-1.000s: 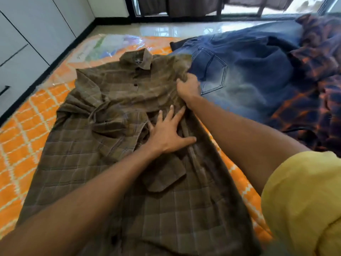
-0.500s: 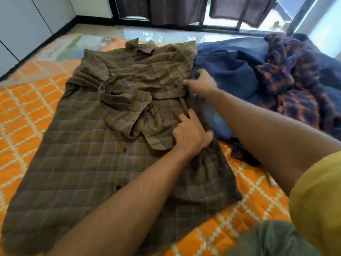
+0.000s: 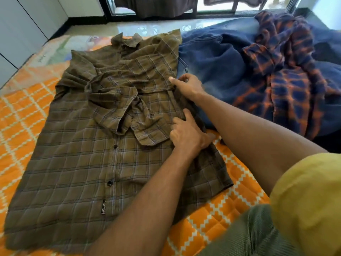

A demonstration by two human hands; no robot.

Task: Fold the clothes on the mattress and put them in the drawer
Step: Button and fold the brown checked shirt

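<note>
An olive-brown plaid shirt (image 3: 77, 163) lies spread on the orange quilted mattress (image 3: 16, 126), collar at the far end, both sleeves folded in over the chest. My left hand (image 3: 188, 133) grips the shirt's right side edge with curled fingers, just below the folded sleeve. My right hand (image 3: 188, 85) holds the same edge higher up near the shoulder, its thumb lying on the cloth and its fingers curled at the fold.
Blue jeans (image 3: 212, 58) lie bunched to the right of the shirt, with a navy and orange plaid shirt (image 3: 287, 74) heaped beyond them. White cabinet fronts (image 3: 24, 24) run along the left. A window with dark curtains (image 3: 166, 6) stands behind the mattress.
My left hand went from lying flat on the shirt's middle to gripping its right edge. My right hand slid down along that edge. The camera drew back, showing more of the shirt's hem.
</note>
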